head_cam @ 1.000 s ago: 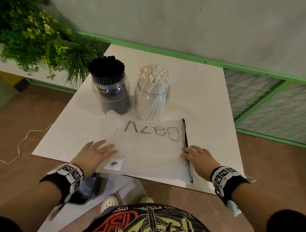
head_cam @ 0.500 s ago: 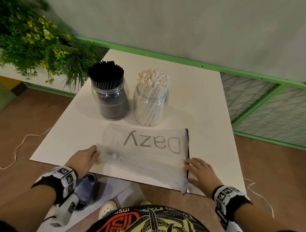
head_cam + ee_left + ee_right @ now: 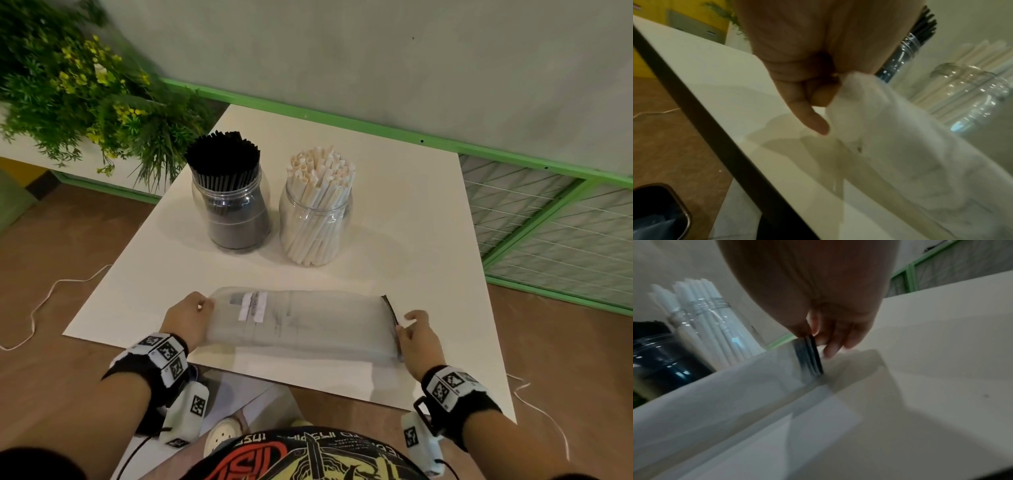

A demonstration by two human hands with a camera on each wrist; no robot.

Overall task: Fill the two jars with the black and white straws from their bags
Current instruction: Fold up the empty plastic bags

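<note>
Head view: translucent bag (image 3: 301,322) lying folded along the near part of the white tabletop (image 3: 411,219), in front of two clear jars. Left hand (image 3: 186,317) gripping the bag's left end, right hand (image 3: 416,334) pinching the dark zipper edge (image 3: 390,308) at its right end; fingertips of both tucked out of sight behind the film. Black straws (image 3: 222,157) standing in the left jar (image 3: 233,219), white straws (image 3: 322,171) in the right jar (image 3: 313,229), the jars just beside each other. Small white label (image 3: 252,306) too blurred for reading. Against the frame half a second ago: the printed lettering no longer facing up, the bag now narrower, doubled over toward the person.

Left wrist view: fingers (image 3: 813,91) curling closed on a bunched corner of film (image 3: 859,100); the rest of the bag smeared by motion blur, jars behind it indistinct.

Right wrist view: thumb and fingers (image 3: 830,337) clamping the stacked dark zipper strip (image 3: 810,353); bag surface blurred, both jars cut off at the left border.
</note>
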